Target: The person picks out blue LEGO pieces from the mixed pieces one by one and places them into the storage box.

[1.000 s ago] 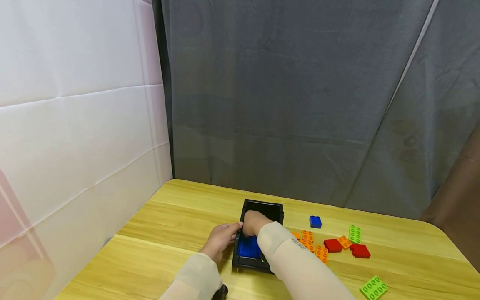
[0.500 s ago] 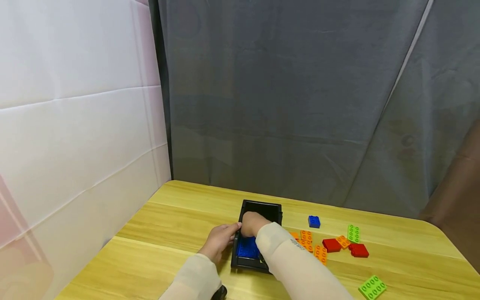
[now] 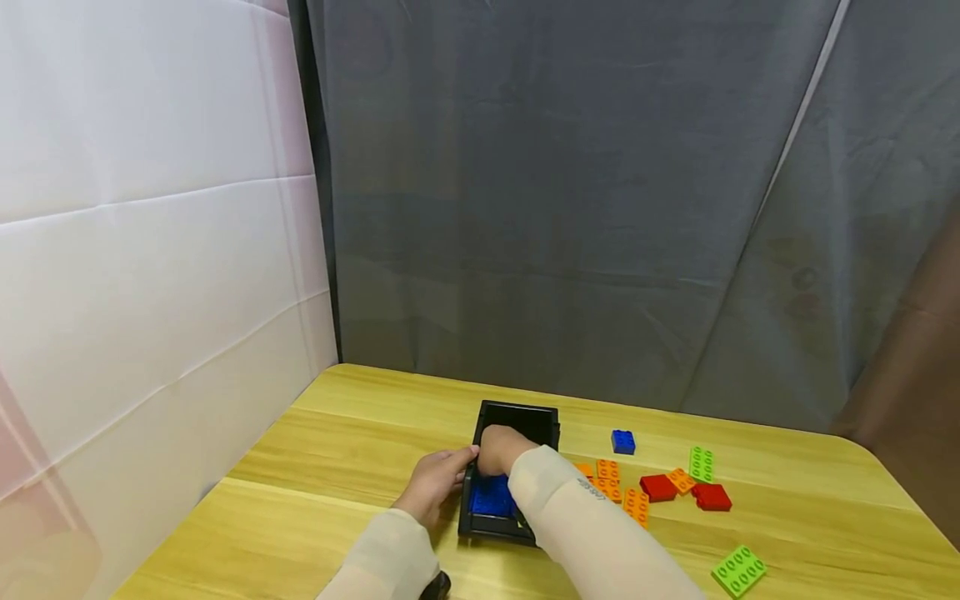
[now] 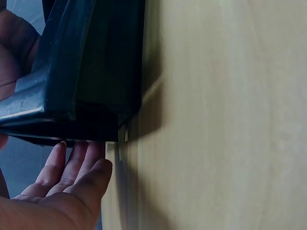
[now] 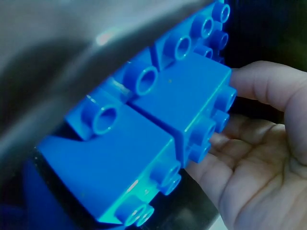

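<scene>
A black plastic bin (image 3: 497,532) lies on the wooden table, its lower part lined with blue toy bricks (image 3: 491,497). My left hand (image 3: 433,483) grips the bin's left side, thumb at the rim. In the left wrist view its fingers (image 4: 56,165) lie against the dark outer wall. Inside the bin, my right hand (image 3: 501,448) reaches down with a bent wrist, its fingertips hidden from the head view. The right wrist view has that hand's fingers (image 5: 268,84) around the end of a blue toy brick (image 5: 184,91), beside another blue brick (image 5: 110,167) and a studded row behind.
Right of the bin lie several orange bricks (image 3: 636,507), two red bricks (image 3: 711,497) and a green brick (image 3: 702,463). One blue brick (image 3: 623,442) is farther back. Another green brick (image 3: 739,572) sits near the front. A grey curtain (image 3: 525,208) hangs behind the table.
The whole head view has shifted slightly, so the bin, hands and bricks appear a little farther left. Both hands keep their places at the bin.
</scene>
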Tool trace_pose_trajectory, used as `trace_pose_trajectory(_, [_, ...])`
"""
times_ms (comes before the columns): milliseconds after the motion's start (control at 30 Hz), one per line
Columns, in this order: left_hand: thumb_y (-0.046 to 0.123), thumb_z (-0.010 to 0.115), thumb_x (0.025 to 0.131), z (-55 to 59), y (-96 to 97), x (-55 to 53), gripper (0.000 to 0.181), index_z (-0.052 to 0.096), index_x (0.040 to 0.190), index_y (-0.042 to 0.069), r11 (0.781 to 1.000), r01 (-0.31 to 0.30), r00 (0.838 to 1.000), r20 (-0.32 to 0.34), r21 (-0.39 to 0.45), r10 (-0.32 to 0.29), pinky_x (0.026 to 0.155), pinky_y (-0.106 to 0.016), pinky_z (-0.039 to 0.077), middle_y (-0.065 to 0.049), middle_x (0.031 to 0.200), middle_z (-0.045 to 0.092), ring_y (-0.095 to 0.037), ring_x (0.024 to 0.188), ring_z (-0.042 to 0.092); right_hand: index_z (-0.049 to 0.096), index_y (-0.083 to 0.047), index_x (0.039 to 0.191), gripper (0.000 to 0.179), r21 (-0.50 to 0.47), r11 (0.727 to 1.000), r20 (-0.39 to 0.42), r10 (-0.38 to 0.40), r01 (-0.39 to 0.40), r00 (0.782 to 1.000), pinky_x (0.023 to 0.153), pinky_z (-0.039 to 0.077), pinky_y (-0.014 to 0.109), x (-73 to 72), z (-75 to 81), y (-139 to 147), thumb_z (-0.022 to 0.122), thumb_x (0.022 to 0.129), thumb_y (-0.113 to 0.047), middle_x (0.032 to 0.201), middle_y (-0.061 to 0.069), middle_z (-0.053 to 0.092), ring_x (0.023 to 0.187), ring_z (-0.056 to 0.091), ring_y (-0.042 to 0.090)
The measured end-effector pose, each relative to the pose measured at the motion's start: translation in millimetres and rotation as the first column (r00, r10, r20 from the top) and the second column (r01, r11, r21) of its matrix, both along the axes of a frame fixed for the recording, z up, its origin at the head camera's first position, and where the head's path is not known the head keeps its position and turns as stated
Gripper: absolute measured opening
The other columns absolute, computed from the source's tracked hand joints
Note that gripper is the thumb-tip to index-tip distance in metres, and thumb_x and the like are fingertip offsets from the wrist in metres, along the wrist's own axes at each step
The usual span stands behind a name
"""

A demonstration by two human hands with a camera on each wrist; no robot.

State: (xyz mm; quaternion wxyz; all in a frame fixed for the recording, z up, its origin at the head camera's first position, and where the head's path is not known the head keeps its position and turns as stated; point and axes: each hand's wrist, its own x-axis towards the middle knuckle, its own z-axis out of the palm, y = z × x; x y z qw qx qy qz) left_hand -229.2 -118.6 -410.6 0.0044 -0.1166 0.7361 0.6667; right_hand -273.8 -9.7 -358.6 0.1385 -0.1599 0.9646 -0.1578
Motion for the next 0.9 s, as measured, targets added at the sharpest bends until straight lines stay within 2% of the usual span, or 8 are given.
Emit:
trace_pose_trajectory(367, [0.035, 0.064, 0.091, 0.3, -0.8, 0.0, 0.053, 0.061, 0.117, -0.012, 1.0, 0.004, 1.0, 0.002, -0.011, -0.004, 0.097, -0.051, 0.046, -0.024, 0.119, 0.062, -0.031, 0.1, 0.064, 0.069, -0.002, 0.087, 0.006, 0.002, 1.0, -0.008, 0.028, -0.028, 1.0, 0.052, 0.034, 0.026, 1.6, 1.6, 4.2, 0.068, 0.084, -0.007, 0.068, 0.005, 0.051, 0.056, 0.042, 0.017])
trace_pose_trajectory(533, [0.036, 0.064, 0.09, 0.4, -1.6, 0.1, 0.055, 0.06, 0.117, -0.012, 1.0, 0.006, 1.0, 0.0, -0.01, -0.006, 0.098, -0.052, 0.046, -0.025, 0.121, 0.061, -0.033, 0.103, 0.063, 0.066, -0.003, 0.08, 0.005, -0.016, 0.999, -0.011, 0.029, -0.029, 1.0, 0.047, 0.031, 0.025, 6.4, 6.9, 8.7, 0.069, 0.083, -0.006, 0.06, 0.002, 0.041, 0.05, 0.036, 0.015])
trace_pose_trajectory(667, [0.035, 0.064, 0.091, 0.8, -0.8, 0.7, 0.054, 0.06, 0.116, -0.012, 1.0, 0.005, 1.0, 0.001, -0.003, -0.005, 0.097, -0.051, 0.047, -0.026, 0.121, 0.061, -0.035, 0.105, 0.063, 0.064, -0.004, 0.076, 0.009, -0.031, 0.999, -0.021, 0.039, -0.04, 0.999, 0.047, 0.033, 0.025, 11.7, 11.9, 15.4, 0.071, 0.082, -0.005, 0.057, 0.001, 0.041, 0.048, 0.036, 0.015])
trace_pose_trajectory(800, [0.037, 0.063, 0.091, 0.3, -1.3, 0.9, 0.053, 0.06, 0.114, -0.011, 1.0, 0.009, 1.0, 0.002, -0.009, -0.009, 0.097, -0.051, 0.047, -0.026, 0.12, 0.061, -0.034, 0.102, 0.064, 0.066, -0.002, 0.082, 0.007, -0.043, 0.998, -0.04, 0.047, -0.048, 0.998, 0.049, 0.037, 0.026, 16.0, 14.6, 21.5, 0.072, 0.081, -0.006, 0.061, 0.003, 0.048, 0.049, 0.041, 0.015])
trace_pose_trajectory(900, [0.037, 0.064, 0.091, 0.6, -1.5, 0.6, 0.054, 0.061, 0.114, -0.011, 1.0, 0.011, 1.0, 0.002, -0.007, -0.011, 0.096, -0.05, 0.047, -0.025, 0.118, 0.062, -0.032, 0.1, 0.064, 0.068, 0.001, 0.1, 0.021, -0.045, 0.997, -0.045, 0.055, -0.057, 0.997, 0.057, 0.045, 0.028, 18.7, 15.6, 25.2, 0.072, 0.081, -0.008, 0.081, 0.006, 0.063, 0.058, 0.048, 0.017])
